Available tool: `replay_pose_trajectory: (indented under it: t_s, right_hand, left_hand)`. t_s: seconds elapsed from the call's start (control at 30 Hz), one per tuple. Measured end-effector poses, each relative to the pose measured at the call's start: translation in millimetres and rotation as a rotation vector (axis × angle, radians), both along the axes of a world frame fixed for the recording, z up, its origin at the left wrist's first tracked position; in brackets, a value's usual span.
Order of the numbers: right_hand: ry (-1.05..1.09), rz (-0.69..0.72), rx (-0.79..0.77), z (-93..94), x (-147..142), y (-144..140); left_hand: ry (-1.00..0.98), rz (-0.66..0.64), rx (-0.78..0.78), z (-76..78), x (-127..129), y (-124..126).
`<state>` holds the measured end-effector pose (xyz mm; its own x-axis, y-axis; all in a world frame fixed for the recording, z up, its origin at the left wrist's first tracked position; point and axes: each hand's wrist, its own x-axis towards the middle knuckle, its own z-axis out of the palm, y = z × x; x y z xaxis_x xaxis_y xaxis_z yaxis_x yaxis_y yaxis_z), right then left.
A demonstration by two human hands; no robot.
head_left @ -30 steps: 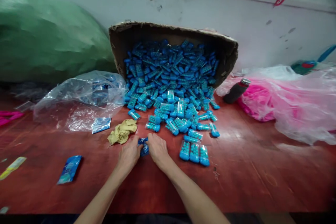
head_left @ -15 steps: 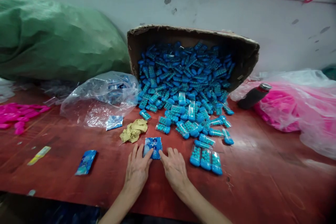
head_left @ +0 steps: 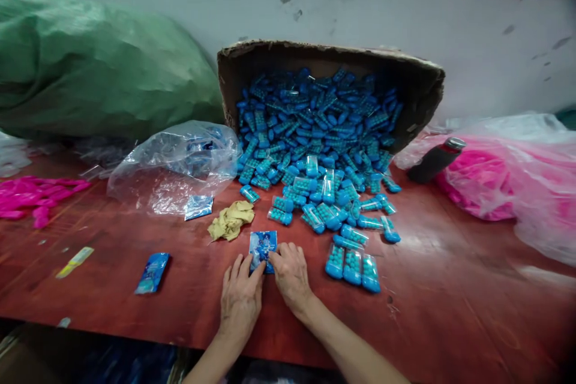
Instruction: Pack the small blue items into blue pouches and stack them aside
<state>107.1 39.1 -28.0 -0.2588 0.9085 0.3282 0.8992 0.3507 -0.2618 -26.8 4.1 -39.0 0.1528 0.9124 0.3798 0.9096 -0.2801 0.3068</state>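
Blue printed packet (head_left: 262, 246) lies on the red tabletop (head_left: 450, 306), pinched by left hand (head_left: 240, 300) and right hand (head_left: 290, 273), apparently fingertips only, just left of three blue capsule packs (head_left: 352, 265).

Green sack (head_left: 90, 66), pink bag (head_left: 508, 183), bottle (head_left: 434, 160)

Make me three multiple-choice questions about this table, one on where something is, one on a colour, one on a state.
1. Where does the crumpled tan cloth lie?
A. inside the box
B. on the red table, left of the spilled blue packs
C. on the green sack

2. What colour are the small items under the clear plastic sheet at far right?
A. pink
B. yellow
C. black

3. How does the brown cardboard box stand?
A. upright, sealed
B. flattened
C. tipped on its side, spilling

B: the cloth rests on bare table beside the packs.
A: pink shows through the plastic.
C: its opening faces forward, packs pouring out.
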Motion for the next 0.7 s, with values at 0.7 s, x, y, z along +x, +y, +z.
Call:
replay_pose_trajectory:
  t_s: [0.7]
  right_hand:
    - [1.242,-0.032,-0.699,20.6,0,-19]
  left_hand:
    - [-1.385,0.481,-0.561,28.5,31,-3]
